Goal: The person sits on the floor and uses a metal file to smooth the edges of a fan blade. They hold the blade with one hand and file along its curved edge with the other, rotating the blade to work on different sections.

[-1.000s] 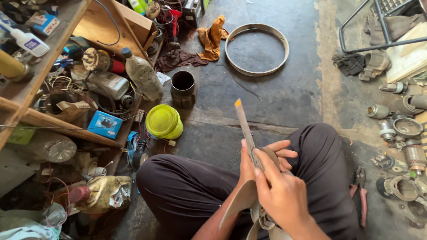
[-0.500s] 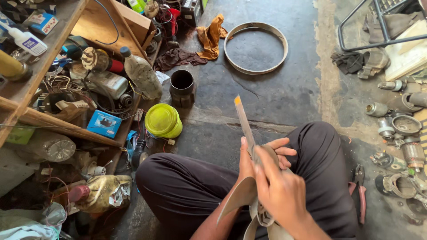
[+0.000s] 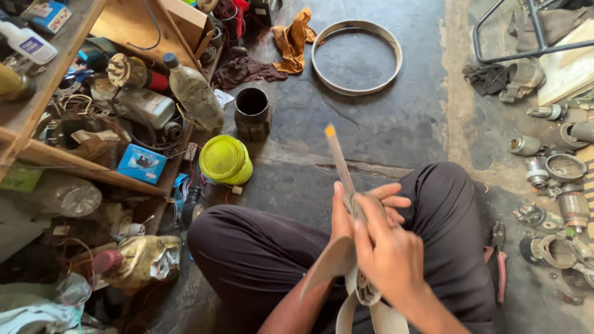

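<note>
Both your hands sit low centre of frame over your lap: left hand and right hand are clamped on a grey fan blade pointing up-frame. Judged step: seating it; next needs steady alignment
</note>
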Available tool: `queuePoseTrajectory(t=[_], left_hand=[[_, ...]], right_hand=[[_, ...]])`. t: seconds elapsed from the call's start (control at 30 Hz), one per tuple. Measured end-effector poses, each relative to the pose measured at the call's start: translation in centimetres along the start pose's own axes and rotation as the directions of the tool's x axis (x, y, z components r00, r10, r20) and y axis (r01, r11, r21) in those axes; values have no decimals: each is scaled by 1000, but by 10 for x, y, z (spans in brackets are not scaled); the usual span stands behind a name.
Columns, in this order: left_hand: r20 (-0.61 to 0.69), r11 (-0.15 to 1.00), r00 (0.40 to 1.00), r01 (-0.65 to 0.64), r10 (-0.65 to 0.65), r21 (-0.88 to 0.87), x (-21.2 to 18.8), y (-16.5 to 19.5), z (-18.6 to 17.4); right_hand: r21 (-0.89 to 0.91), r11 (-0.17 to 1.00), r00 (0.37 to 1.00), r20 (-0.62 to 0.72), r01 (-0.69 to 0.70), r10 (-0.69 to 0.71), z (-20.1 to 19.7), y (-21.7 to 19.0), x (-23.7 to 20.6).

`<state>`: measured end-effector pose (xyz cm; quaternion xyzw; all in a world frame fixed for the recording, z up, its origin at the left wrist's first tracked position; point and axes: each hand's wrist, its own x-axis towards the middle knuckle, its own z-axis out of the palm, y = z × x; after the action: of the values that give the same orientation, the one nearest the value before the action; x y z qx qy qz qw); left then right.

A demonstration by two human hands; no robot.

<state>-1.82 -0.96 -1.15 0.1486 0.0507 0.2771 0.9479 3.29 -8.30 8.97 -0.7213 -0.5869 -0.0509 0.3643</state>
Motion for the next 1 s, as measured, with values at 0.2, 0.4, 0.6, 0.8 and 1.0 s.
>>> queuePoseTrajectory(t=[0.2,0.4,0.6,0.8,1.0], left_hand=[[-412,989,909,116,-68,94,12,0,1],[-79,994,997,3,5,105,6,-2,-4],[-165,998,985,59,-58,-1,8,-4,-4],[-107,999,994,35,-38,-31,10,1,-3],[-17,962,992,-114,122,248,-5,-2,19]], right_hand=[[-85,973,975,41,-214,218,2,26,52],[67,995,997,38,-76,74,-12,-7,3],[-13,976,976,24,-217,217,4,16,43],[70,973,971,111,-218,210,-13,10,34],[112,992,996,77,-50,42,-8,-11,23]])
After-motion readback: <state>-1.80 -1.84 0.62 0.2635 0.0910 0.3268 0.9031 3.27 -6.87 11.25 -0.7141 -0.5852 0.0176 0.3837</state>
